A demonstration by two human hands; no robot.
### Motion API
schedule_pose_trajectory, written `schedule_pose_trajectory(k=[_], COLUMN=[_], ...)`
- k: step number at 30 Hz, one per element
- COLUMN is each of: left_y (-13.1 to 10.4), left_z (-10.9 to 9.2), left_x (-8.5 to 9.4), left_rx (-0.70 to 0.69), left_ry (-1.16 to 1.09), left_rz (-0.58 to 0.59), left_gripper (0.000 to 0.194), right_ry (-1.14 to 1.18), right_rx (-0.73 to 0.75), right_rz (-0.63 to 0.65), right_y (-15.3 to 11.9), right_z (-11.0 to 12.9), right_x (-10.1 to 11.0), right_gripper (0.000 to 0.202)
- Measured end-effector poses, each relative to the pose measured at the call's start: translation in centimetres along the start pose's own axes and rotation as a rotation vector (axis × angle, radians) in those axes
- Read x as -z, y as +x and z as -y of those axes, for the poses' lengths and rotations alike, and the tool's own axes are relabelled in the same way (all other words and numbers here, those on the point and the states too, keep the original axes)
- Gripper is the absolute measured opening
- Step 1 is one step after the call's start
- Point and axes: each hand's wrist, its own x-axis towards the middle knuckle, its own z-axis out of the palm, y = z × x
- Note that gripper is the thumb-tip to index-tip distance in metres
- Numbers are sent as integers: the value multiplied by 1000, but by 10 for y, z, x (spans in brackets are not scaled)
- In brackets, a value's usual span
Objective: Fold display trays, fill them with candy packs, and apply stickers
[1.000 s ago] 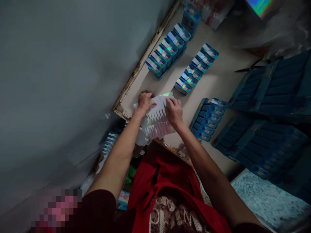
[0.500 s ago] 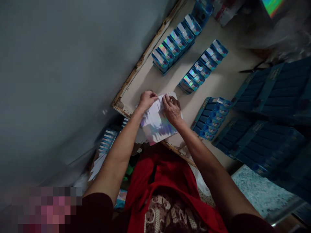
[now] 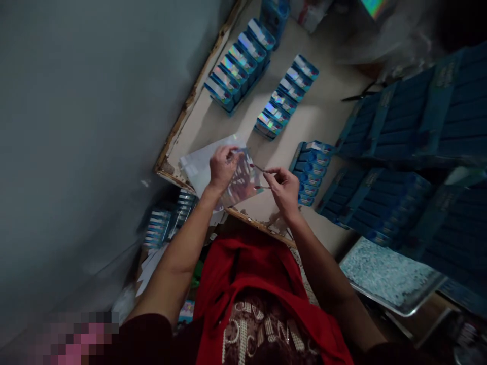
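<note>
- Apparently, the shiny sheet (image 3: 200, 161) is at the near corner of the worktop (image 3: 243, 121), with its lower part reaching the front edge; the left hand (image 3: 222, 170) is over it.
- The right hand (image 3: 284, 188) is beside the sheet, and its grip is closed on thin pieces (image 3: 262, 187), which point toward the sheet.
- The left hand has bent fingers near the cut-looking part of the sheet; I cannot tell whether its grip is closed on something.
- The sheet looks very light and thin, so I judge it bends easily and may slide on a smooth surface.
- Its plain part, away from the slits, seems the better place to press with flat fingers; pulling at the narrow strips could tear or curl them.
- The thin pieces look delicate, so a soft pinch near one end should suit them, without folding the middle.
- Beyond the sheet stand two rows of blue boxes (image 3: 233, 69) (image 3: 282, 101); knocking them with a sleeve or wrist could disturb their order.
</note>
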Motion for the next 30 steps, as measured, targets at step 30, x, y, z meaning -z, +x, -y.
schedule_pose_trajectory(k=[30], left_y=[13], left_z=[-34], left_x=[-205], left_rx=[493], left_ry=[-378], left_rz=[225], left_gripper=[42], right_ry=[-148], right_rx=[-268], right_rz=[-489], right_y=[84], right_z=[-61], right_x=[132], right_gripper=[44])
